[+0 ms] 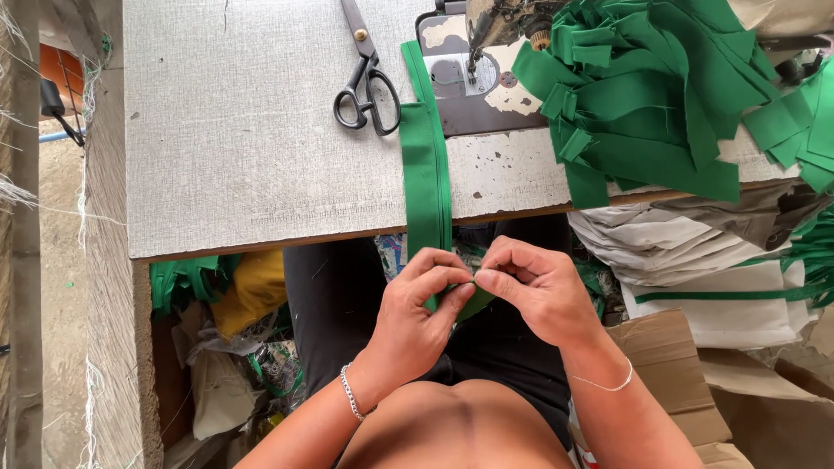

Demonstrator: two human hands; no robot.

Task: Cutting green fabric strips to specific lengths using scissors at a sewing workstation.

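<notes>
Grey, worn surface (pixel 234 148) is carrying black scissors (pixel 367 74) beside a sewing machine (pixel 473 61). A green fabric strip (pixel 426 165) is being run lengthwise off its near edge, its lower end being pinched by closed fingers of left hand (pixel 421 317) and right hand (pixel 534 291).

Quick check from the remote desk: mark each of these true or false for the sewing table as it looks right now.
1. Both hands pinch the long green fabric strip at its near end. True: left hand and right hand meet on it.
2. The black-handled metal scissors lie on the strip. False: they lie on the grey table top, just left of it.
3. The strip hangs over the table's front edge. True.
4. The heap of green fabric pieces sits left of the scissors. False: it is on the right, beside the sewing machine.
</notes>
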